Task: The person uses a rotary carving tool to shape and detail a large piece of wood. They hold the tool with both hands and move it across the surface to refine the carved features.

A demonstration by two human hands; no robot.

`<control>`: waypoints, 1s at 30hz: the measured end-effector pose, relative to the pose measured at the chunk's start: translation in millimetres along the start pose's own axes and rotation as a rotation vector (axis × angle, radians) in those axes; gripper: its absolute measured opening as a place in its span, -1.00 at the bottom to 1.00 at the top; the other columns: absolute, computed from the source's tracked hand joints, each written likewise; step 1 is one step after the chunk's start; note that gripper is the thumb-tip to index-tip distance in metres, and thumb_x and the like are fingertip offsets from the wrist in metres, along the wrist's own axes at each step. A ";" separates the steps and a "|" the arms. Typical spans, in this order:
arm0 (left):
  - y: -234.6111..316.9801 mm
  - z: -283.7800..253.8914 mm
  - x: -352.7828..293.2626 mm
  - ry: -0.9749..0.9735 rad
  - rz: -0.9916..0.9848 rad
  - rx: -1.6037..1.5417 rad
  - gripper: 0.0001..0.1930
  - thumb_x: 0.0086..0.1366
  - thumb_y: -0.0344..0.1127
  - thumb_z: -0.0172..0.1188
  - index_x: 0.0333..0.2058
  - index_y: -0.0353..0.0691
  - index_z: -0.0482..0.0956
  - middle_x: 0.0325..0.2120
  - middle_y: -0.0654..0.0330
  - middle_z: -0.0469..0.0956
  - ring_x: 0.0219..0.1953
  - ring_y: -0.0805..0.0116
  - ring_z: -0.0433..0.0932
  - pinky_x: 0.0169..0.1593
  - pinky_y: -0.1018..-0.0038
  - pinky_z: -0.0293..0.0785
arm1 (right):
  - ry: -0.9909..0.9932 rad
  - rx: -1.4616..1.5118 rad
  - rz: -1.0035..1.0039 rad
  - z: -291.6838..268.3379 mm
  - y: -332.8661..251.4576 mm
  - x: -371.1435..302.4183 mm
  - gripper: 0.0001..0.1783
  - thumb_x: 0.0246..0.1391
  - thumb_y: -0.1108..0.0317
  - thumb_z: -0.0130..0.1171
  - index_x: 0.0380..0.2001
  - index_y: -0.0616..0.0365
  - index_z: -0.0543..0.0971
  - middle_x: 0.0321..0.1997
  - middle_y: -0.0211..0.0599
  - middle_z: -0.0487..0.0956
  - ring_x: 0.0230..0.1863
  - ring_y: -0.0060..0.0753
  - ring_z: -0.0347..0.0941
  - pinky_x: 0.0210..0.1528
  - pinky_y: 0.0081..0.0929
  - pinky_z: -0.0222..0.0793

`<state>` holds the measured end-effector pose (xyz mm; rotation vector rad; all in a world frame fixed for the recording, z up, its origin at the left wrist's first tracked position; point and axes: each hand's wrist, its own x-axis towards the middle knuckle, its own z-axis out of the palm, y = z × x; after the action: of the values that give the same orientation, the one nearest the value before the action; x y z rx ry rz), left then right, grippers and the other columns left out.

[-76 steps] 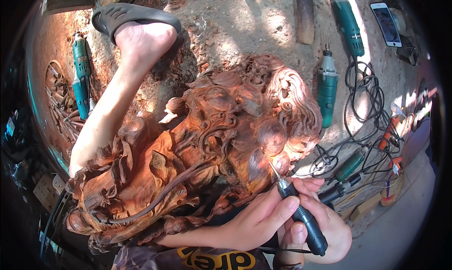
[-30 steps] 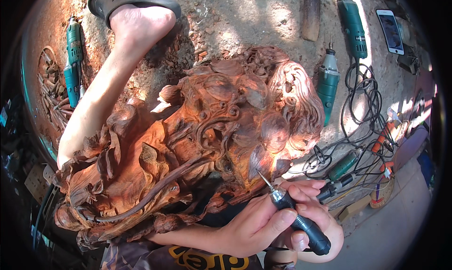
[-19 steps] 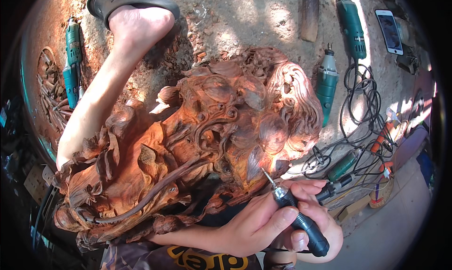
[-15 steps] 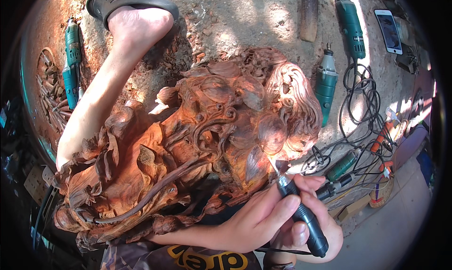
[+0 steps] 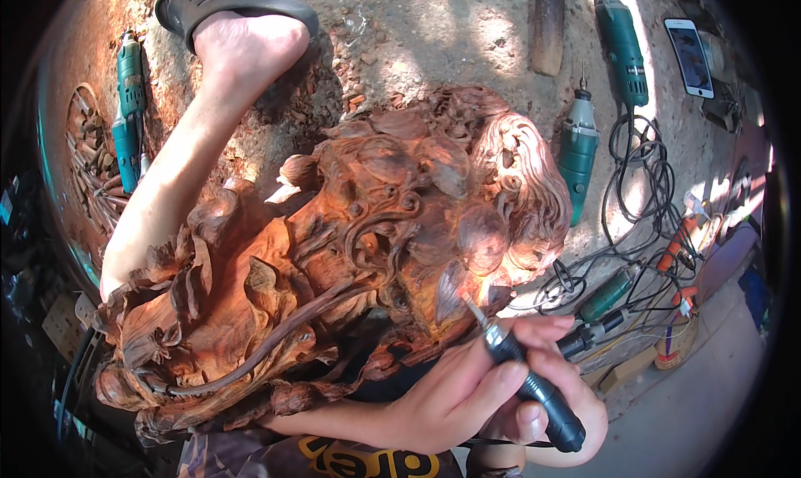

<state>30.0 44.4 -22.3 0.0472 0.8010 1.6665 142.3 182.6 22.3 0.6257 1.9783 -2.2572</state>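
Note:
A large reddish-brown wood carving (image 5: 325,228) of leaves, petals and curling stems lies across my lap. Along its lower right edge, my right hand (image 5: 571,382) grips a dark rotary handpiece (image 5: 542,403) with a silver collar and thin bit. My left hand (image 5: 455,390) comes in from below the carving, its thumb and fingers closed against the same handpiece. The bit points up and left at a pointed petal; whether it touches the wood I cannot tell. Part of my right hand is hidden behind the handpiece and my left hand.
Green power tools (image 5: 577,157) lie on the ground past the carving, with tangled black cords (image 5: 647,178) beside them. A phone (image 5: 689,57) is at the far right. My bare leg (image 5: 183,153) and a grey clog (image 5: 234,2) border the left side, near another green tool (image 5: 129,77).
The handpiece has shifted a little, its bit moving slightly left from the dark knob toward the petal. Both hands have kept their hold, and the carving looks unmoved.

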 end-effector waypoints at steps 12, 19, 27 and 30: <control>-3.1 2.0 -1.3 -0.044 0.035 -0.003 -0.57 0.59 -0.15 -0.13 0.23 -0.35 0.29 0.31 -0.16 0.32 0.42 -0.09 0.23 0.45 0.00 0.07 | -0.010 -0.045 -0.141 -6.9 26.2 -6.9 -0.46 0.36 0.10 0.07 0.22 0.26 0.38 0.27 0.35 0.46 0.27 0.15 0.46 0.29 0.02 0.44; 0.1 -1.4 1.2 -0.050 0.011 0.012 -0.43 0.60 -0.03 -0.17 0.31 -0.44 0.23 0.32 -0.20 0.31 0.43 -0.12 0.22 0.46 -0.05 0.04 | 0.283 0.091 -0.228 16.9 34.3 -3.5 -0.49 0.37 0.09 0.06 0.16 0.29 0.41 0.23 0.36 0.49 0.25 0.15 0.48 0.22 0.03 0.51; 2.6 -0.3 8.2 -0.013 -0.095 -0.083 -0.45 0.60 -0.04 -0.17 0.28 -0.44 0.24 0.31 -0.21 0.31 0.43 -0.10 0.21 0.46 -0.03 0.07 | 0.395 -0.026 -0.140 33.9 34.1 -4.4 -0.48 0.37 0.19 0.04 0.21 0.37 0.35 0.25 0.38 0.45 0.36 0.16 0.35 0.45 0.09 0.17; 1.9 -0.6 6.5 -0.015 -0.019 -0.045 -0.55 0.60 -0.18 -0.15 0.25 -0.41 0.28 0.29 -0.17 0.34 0.40 -0.02 0.29 0.42 0.10 0.14 | 0.420 0.027 -0.300 39.0 45.6 0.6 -0.37 0.35 0.13 0.06 0.29 0.39 0.30 0.25 0.39 0.45 0.38 0.16 0.31 0.49 0.08 0.09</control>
<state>26.3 49.8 -24.3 0.0202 0.7500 1.6640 146.4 137.5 -17.1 0.9285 2.3751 -2.4885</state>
